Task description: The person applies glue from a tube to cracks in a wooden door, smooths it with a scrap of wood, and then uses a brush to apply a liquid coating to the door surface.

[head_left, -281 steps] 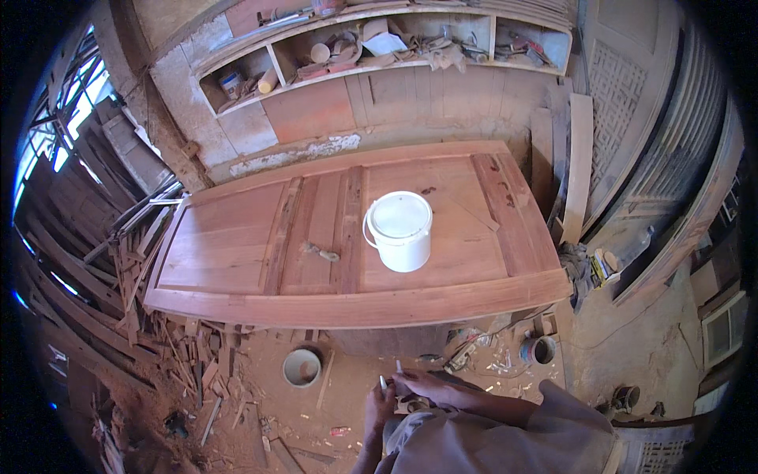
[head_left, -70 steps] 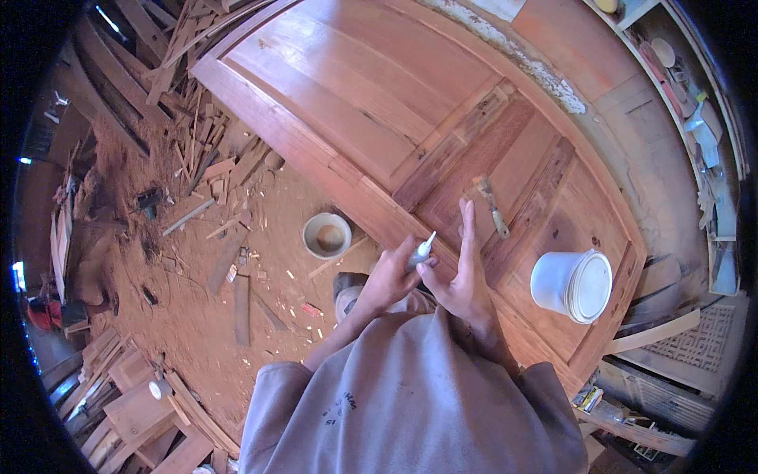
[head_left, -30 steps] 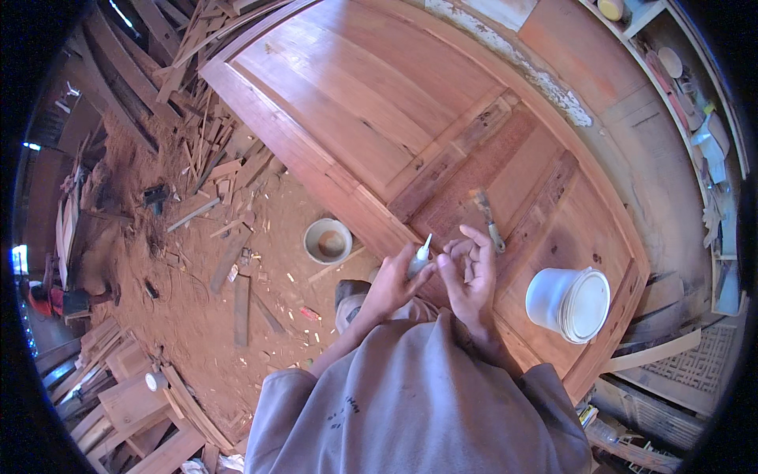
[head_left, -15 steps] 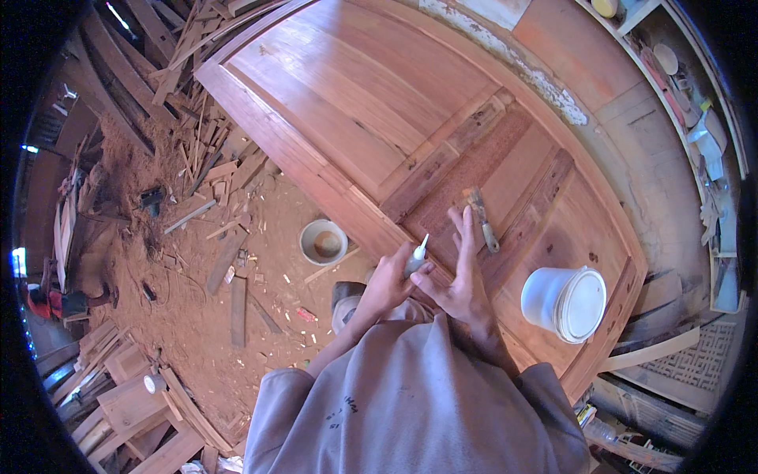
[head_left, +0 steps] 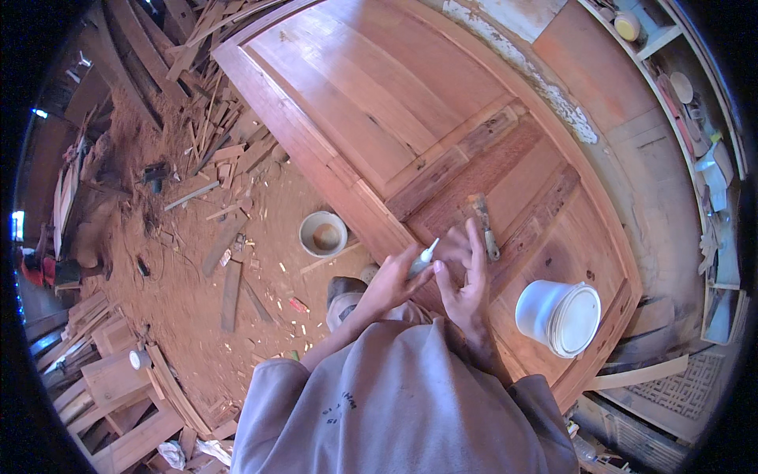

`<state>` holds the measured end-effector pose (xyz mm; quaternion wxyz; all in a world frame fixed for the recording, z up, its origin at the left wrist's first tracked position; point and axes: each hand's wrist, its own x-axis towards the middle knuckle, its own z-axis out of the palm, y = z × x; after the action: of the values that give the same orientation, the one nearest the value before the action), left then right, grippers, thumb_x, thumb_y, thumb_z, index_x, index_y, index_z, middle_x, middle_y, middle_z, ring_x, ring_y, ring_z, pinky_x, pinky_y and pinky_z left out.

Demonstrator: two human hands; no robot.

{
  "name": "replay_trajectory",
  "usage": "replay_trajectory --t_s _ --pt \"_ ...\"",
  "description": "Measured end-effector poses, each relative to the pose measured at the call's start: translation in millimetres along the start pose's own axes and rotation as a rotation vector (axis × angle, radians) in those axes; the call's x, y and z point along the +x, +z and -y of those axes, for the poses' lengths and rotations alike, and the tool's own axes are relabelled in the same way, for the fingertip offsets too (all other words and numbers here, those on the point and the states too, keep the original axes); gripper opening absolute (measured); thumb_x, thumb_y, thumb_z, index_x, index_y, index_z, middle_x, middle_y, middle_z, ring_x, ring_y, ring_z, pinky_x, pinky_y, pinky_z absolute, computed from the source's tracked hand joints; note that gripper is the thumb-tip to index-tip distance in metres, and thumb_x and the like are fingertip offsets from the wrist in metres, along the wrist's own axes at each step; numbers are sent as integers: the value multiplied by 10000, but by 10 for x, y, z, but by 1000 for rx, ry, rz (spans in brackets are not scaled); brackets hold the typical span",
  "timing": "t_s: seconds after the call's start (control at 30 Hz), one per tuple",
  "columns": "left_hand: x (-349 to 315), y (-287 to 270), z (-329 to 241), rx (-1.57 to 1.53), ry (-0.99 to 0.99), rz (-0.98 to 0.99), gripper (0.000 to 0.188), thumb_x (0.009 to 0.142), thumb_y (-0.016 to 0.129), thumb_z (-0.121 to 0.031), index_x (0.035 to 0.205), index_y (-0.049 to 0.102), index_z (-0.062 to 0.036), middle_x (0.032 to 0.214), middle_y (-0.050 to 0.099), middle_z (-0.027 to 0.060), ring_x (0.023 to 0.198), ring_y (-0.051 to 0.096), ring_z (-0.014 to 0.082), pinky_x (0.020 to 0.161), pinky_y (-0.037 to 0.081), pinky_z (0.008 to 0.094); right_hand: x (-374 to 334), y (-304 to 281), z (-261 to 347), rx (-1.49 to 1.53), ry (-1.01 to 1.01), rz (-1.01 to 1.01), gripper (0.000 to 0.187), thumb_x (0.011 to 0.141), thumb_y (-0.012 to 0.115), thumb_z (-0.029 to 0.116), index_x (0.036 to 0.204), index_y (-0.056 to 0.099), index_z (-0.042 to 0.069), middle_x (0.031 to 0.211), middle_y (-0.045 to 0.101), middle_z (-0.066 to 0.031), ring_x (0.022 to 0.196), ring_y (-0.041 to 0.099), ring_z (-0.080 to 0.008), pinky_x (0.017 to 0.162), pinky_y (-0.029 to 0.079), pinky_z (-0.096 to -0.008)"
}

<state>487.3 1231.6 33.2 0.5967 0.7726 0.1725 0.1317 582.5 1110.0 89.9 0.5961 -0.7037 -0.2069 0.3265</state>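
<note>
In my left hand point(head_left: 392, 282) is a small squeeze bottle point(head_left: 424, 263) with a pointed white nozzle tilted up and to the right. My fingers wrap around it and hide most of its body. Close beside it, my right hand point(head_left: 466, 288) is raised with its fingers apart, and some of them are blurred. The right thumb comes near the bottle; whether it touches I cannot tell. Both hands are over the near edge of a reddish wooden door panel point(head_left: 347, 103). A worn brush point(head_left: 484, 225) with a grey handle lies on the panel just beyond my right hand.
A lidded white bucket point(head_left: 557, 317) stands on the panel at the right. On the dusty floor to the left is a round grey tub point(head_left: 323, 235), with wood scraps point(head_left: 229, 296) around it. Shelves point(head_left: 659, 41) line the right side. A person in red point(head_left: 49, 272) shows at far left.
My right hand's fingers have shifted and now blur, with the hand still spread beside the bottle. The left hand keeps its hold and has moved slightly right. The whole view has turned a little.
</note>
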Motion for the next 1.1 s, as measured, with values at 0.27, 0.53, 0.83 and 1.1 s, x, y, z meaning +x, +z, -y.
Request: replay_trajectory --t_s 0.27,0.53,0.83,1.1 --pt "-222 -89 312 139 -144 5 341 923 620 -341 970 625 -3 794 633 240 757 624 434 645 486 466 421 -679 -611 -704 -128 -101 842 918 598 434 1510 172 12 1543 234 -252 1358 373 -417 1097 335 -489" --pt "-531 -165 1431 7 -422 -193 435 966 530 -388 973 649 31 701 648 148 657 655 237 635 513 393 717 -1187 -1940 -1410 -31 -357 544 943 545 358 1417 389 144 1259 531 -232 1084 571 -420 888 476 -509" --pt "-536 -3 1506 9 -320 -29 409 974 477 -344 1150 622 -5 815 667 218 811 666 358 771 508 446 349 -765 -1523 -663 31 -229 681 846 501 1 1482 262 56 1220 525 -234 927 617 -298 842 492 -409" --pt "-568 198 1604 20 -388 -33 341 972 455 -281 1013 616 17 860 660 251 807 648 403 711 497 467 -228 112 -1179 -583 198 116 666 907 507 67 1509 222 64 1464 375 -250 1313 441 -367 1079 352 -423"
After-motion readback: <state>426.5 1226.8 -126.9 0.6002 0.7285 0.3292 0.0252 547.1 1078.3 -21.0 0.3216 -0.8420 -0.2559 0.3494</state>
